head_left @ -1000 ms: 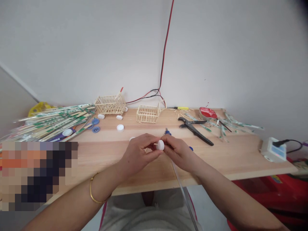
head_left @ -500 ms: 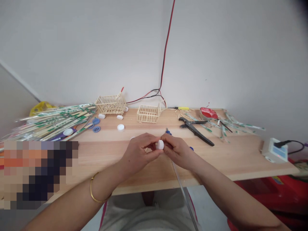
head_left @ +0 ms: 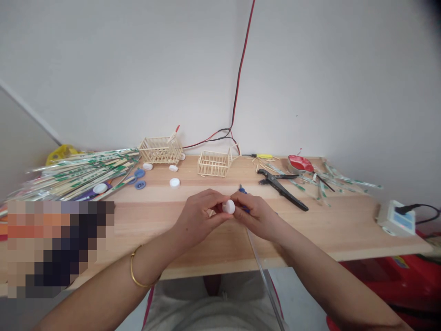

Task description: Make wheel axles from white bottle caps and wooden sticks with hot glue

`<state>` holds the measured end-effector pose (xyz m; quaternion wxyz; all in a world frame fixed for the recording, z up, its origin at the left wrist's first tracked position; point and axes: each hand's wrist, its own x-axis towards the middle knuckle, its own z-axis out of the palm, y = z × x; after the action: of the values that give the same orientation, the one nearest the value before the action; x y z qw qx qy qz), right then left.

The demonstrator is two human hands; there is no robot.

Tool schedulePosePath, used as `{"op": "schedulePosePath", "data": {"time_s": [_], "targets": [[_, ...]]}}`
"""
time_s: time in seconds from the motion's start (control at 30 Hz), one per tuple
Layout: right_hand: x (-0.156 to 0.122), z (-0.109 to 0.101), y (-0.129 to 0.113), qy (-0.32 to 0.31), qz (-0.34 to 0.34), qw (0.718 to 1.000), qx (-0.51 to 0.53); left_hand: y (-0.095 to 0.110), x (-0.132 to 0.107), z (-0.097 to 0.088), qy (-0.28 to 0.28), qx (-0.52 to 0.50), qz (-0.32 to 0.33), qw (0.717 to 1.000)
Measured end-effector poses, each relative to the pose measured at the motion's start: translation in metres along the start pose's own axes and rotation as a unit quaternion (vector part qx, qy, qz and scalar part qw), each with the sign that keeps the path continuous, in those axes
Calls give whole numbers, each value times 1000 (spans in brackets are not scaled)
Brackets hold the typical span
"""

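Close together over the front of the table, my hands meet at a small white bottle cap. The thumb and fingers of my left hand pinch it from the left. My right hand is closed too, its fingertips pressed against the cap's right edge; whether they also grip something thin is hidden. Just behind the right hand, a blue tool with a pointed tip is partly covered. A thin grey cord runs from below that hand over the table edge. Another white cap lies behind my left hand.
Two small stick-built carts, one larger and one smaller, stand by the wall. Wrapped chopsticks and blue caps lie left. Black cutters, a red-stained bowl and a white power box are at right.
The white cap has tilted slightly between my fingers, and both hands stay closed around it. The whole view has shifted a little.
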<state>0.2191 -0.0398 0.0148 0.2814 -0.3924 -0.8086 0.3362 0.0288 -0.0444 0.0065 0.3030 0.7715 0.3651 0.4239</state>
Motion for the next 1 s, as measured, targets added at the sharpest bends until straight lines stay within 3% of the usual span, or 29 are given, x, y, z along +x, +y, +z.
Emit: {"op": "schedulePosePath", "data": {"time_s": [0.2,0.33,0.6,1.0], "targets": [[-1,5,6,13,57,987,148,-1,0,0,-3,17,28,999],[1,8,8,14,74,979,187,-1,0,0,3,7,39,999],[2,8,5,23,67,984,165,1,1,-2,4,15,34,999],[2,6,11,-12,59,994,90,0,0,-1,-1,24,28,999]]}}
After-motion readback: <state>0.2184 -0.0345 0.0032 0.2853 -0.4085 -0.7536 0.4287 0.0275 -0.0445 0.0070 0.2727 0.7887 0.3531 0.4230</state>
